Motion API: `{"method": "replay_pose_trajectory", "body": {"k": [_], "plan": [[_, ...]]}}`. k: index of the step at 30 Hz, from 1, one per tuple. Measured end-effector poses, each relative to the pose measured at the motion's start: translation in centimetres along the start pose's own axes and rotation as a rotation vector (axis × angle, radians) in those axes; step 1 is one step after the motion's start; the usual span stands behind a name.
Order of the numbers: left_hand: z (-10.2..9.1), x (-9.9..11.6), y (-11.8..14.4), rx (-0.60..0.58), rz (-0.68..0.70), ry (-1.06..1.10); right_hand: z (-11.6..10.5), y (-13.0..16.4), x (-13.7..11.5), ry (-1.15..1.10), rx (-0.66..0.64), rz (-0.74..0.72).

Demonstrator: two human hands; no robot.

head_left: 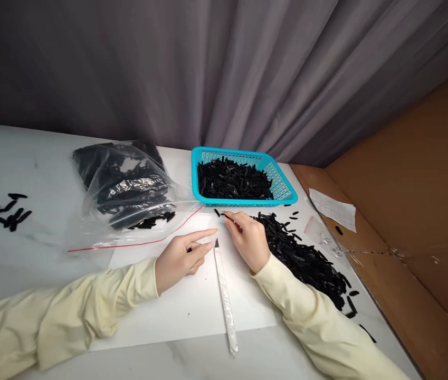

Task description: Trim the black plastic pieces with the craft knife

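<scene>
My right hand (247, 237) pinches a small black strip (227, 217) between thumb and fingertips, just below the basket. Another loose black strip (217, 212) lies beside those fingertips. My left hand (186, 256) has its index finger stretched out and the others curled, with a bit of a black piece (189, 249) showing between them. A slim knife (226, 301), its handle wrapped in shiny white and its short blade dark, lies between my hands on a white sheet (160, 322). A large pile of black strips (303, 258) spreads right of my right hand.
A turquoise basket (247, 202) full of black strips stands at the back. Left of it lies a clear zip bag (132, 184) with more strips. Several strips (12, 216) lie far left. A paper slip (333, 208) and clear plastic (326, 240) lie near the brown board (406, 184).
</scene>
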State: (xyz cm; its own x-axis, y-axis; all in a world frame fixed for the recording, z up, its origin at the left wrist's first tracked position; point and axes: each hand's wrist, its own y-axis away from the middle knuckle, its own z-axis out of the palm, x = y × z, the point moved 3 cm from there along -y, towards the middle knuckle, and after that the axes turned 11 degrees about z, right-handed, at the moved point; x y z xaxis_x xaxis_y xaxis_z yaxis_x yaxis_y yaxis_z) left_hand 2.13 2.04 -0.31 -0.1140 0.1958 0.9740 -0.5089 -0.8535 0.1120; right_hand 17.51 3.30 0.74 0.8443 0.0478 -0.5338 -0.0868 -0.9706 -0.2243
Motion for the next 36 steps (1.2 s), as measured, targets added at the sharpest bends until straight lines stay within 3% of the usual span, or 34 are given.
{"method": "replay_pose_trajectory", "body": {"k": [8,13,19,22,26,28,31,34,36], "plan": [[0.1,0.0,0.1,-0.022,0.006,0.053,2.2,-1.4,-0.7,0.376,0.07,-0.001],[-0.2,0.4,-0.2,0.012,-0.025,0.122,2.3,-1.4,-0.3,0.501,0.072,-0.122],[-0.6,0.1,-0.9,-0.138,-0.328,0.504,-1.1,0.5,-1.6,0.527,0.133,-0.228],[-0.8,0.0,-1.2,-0.147,-0.397,0.694,-3.8,-1.3,-2.5,0.436,0.26,-0.266],[-1.0,0.5,-1.3,0.013,-0.4,0.847,-5.3,-5.7,-3.2,0.38,0.22,-0.255],[-1.1,0.8,-1.1,0.139,-0.407,0.9,-5.4,-6.1,-4.3,0.281,0.203,-0.318],[-1.1,1.1,-0.9,0.277,-0.402,0.926,-5.2,-3.6,-6.5,0.051,0.165,-0.429],[-1.1,1.1,-0.6,0.382,-0.395,0.913,-4.4,0.3,-8.3,-0.088,-0.01,-0.546],[-1.0,1.1,-0.4,0.44,-0.383,0.897,-3.8,2.2,-8.8,-0.126,-0.119,-0.541]]}}
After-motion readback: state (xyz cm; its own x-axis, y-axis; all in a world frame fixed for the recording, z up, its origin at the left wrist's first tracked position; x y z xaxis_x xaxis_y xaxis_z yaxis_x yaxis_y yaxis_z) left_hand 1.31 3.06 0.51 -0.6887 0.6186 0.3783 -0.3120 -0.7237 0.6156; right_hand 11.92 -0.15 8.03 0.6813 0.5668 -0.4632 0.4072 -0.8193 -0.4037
